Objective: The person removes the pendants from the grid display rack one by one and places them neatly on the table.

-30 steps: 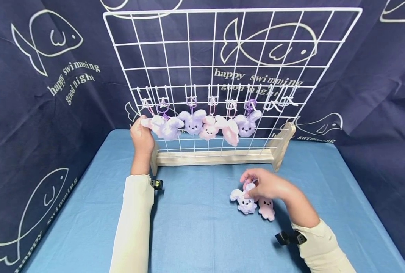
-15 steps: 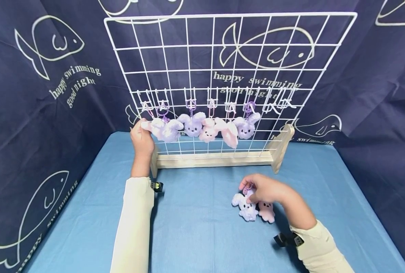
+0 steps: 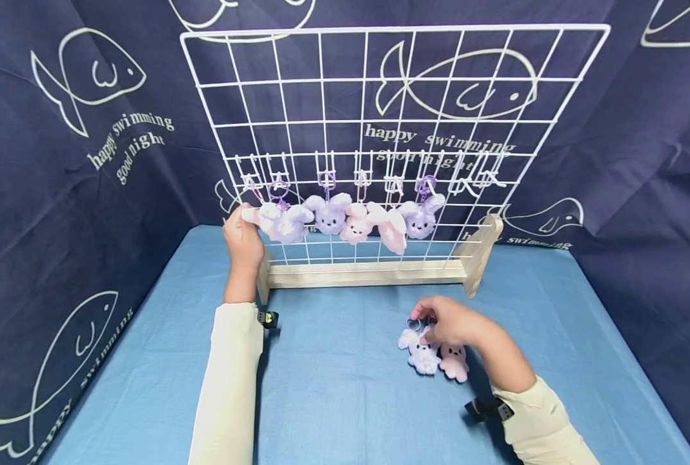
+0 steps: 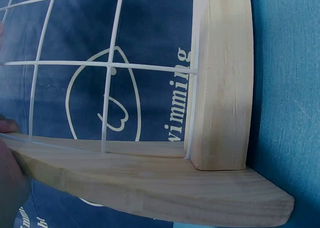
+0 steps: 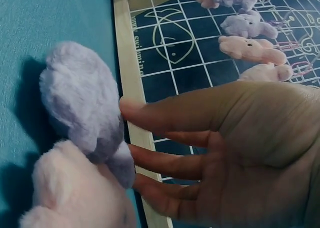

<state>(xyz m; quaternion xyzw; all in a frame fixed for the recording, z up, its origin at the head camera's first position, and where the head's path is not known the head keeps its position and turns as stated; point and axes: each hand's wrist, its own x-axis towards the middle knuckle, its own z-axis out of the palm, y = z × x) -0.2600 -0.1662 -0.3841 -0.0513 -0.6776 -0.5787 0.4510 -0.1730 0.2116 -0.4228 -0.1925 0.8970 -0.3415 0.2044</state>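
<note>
My left hand (image 3: 243, 242) grips the left side of the white wire rack (image 3: 333, 80); in the left wrist view its fingers curl around the wooden side foot (image 4: 150, 188). Low over the blue cloth, my right hand (image 3: 457, 324) pinches a lilac plush bunny keychain (image 3: 425, 361) near its ear and ring. In the right wrist view the thumb lies against that lilac bunny (image 5: 82, 97), with the other fingers below. A pink plush bunny (image 3: 454, 365) lies right beside it, partly under the hand.
Several lilac and pink bunnies hang in a row on the rack, among them a lilac one (image 3: 330, 213) and a pink one (image 3: 355, 225). Bare white hooks (image 3: 487, 179) stick out at the right end. A wooden base bar (image 3: 362, 274) runs along the bottom.
The lilac bunny has shifted slightly down and right with my right hand, and its ring has turned to lie left of the fingertips. My left hand keeps its grip on the rack.
</note>
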